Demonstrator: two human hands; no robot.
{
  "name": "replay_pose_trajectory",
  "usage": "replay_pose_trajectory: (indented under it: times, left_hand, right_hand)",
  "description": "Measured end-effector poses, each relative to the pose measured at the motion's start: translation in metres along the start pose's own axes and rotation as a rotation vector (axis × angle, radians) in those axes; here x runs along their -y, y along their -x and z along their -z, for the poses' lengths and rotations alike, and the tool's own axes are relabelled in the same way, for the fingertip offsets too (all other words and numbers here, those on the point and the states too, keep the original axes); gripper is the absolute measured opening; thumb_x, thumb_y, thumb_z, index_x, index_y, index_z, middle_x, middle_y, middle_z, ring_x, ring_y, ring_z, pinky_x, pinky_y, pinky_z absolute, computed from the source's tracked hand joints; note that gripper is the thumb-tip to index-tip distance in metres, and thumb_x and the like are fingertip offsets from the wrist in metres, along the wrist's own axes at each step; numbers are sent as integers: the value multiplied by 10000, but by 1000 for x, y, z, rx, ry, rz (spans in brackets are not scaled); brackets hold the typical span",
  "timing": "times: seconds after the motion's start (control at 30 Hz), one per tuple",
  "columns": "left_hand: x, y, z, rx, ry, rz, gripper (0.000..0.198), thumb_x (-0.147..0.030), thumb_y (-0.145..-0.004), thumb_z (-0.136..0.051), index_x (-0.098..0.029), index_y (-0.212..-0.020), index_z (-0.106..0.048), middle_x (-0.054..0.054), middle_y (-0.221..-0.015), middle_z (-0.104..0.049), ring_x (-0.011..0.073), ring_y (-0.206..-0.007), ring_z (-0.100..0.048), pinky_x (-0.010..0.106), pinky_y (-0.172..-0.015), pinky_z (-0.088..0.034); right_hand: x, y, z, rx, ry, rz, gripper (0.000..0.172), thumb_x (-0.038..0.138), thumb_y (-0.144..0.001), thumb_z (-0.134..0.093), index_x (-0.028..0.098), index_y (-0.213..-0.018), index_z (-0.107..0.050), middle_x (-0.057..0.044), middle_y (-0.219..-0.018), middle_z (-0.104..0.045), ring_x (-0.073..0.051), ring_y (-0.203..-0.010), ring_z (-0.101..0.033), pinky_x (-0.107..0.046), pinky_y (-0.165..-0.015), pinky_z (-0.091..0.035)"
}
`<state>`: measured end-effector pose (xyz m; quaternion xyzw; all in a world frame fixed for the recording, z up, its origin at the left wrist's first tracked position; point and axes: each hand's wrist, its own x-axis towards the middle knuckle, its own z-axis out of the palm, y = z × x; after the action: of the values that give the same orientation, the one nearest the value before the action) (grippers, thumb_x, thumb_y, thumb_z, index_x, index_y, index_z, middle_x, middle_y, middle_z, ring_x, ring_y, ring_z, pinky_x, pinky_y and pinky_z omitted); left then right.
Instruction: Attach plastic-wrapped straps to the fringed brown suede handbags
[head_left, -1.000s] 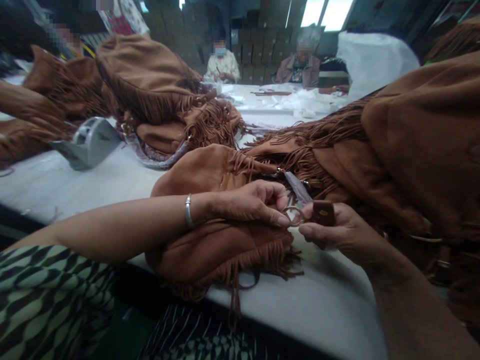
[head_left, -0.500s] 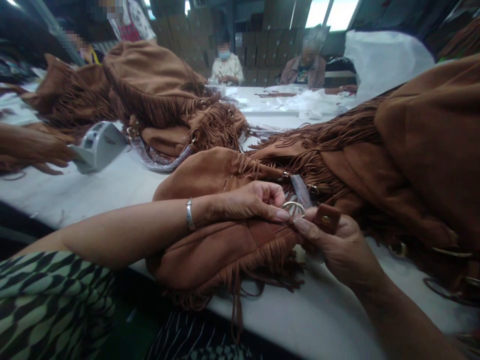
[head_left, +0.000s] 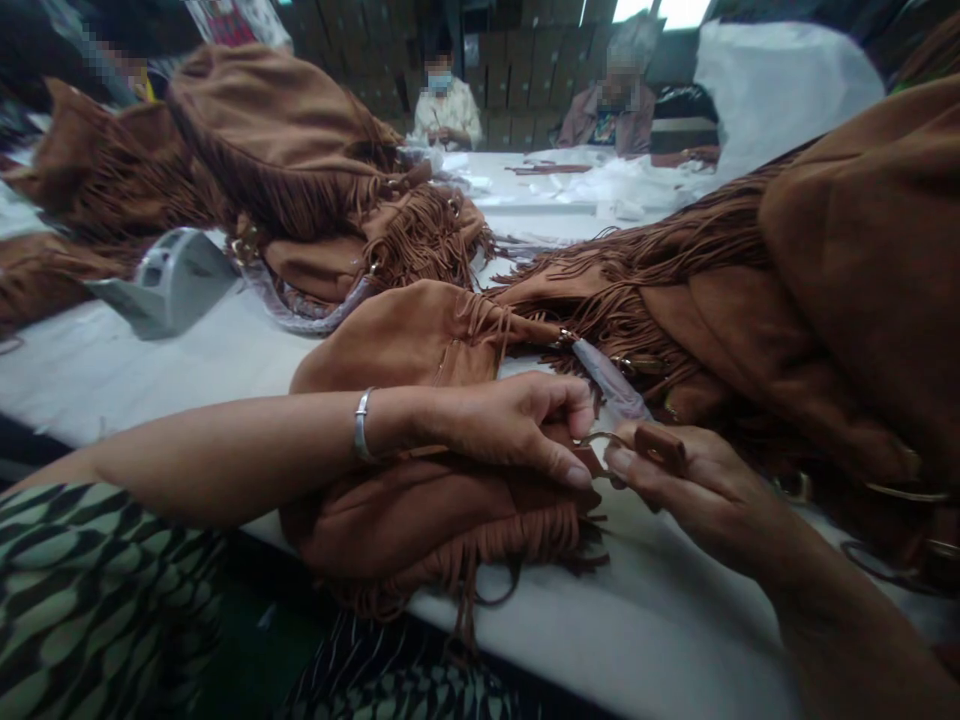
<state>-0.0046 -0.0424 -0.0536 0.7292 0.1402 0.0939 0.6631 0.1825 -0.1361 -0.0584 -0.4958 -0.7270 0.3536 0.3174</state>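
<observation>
A brown suede fringed bag (head_left: 435, 505) lies on the table in front of me. My left hand (head_left: 517, 425) reaches over it, thumb and fingers closed on a small brown leather tab (head_left: 589, 459) at the bag's right end. A gold-coloured metal ring (head_left: 602, 436) sits between my two hands, seen nearly edge-on. My right hand (head_left: 701, 485) pinches the ring's right side and also has a folded brown leather strap end (head_left: 660, 446) in its fingers. Behind the hands runs a bag handle wrapped in clear plastic (head_left: 611, 380). My fingers partly hide where tab and ring meet.
Fringed brown bags are heaped at the left (head_left: 277, 130) and right (head_left: 847, 230). A grey tape dispenser (head_left: 169, 285) stands on the white table (head_left: 225, 370) at left. Two people sit across the table, near white wrapping material (head_left: 622, 185). The table's front edge is close below my arms.
Another person's hand has left the tape dispenser and is out of view. My right hand has shifted slightly right, and the ring has turned from face-on to nearly edge-on. The view has tilted down slightly.
</observation>
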Motion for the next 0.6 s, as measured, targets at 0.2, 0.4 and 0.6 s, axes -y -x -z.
replay_pose_trajectory:
  times: [0.2, 0.4, 0.6]
  left_hand:
    - [-6, 3, -9, 39, -278, -30, 290, -239, -679, -721, -149, -802, -474, -22, -742, -474, 112, -705, -441, 211, -594, -356]
    - [-38, 8, -32, -135, -889, 70, 122, -211, -798, -527, -165, -885, -456, 10, -781, -500, 121, -635, -437, 248, -567, -327]
    - [-27, 6, -34, -274, -950, -14, 432, -447, -816, -540, -125, -1093, -460, 71, -922, -552, 177, -729, -526, 280, -622, -415]
  right_hand:
    - [0, 2, 11, 231, -44, -51, 312, 370, -842, -557, 196, -584, -528, 6, -547, -434, -126, -499, -416, -255, -465, -327]
    - [-7, 4, 6, -34, -341, -205, 341, 452, -780, -649, 185, -586, -564, 22, -499, -465, -90, -433, -387, -222, -392, -293]
    - [-7, -3, -11, -317, -566, -210, 344, 397, -747, -712, 166, -571, -527, 35, -487, -471, -67, -429, -413, -193, -401, -316]
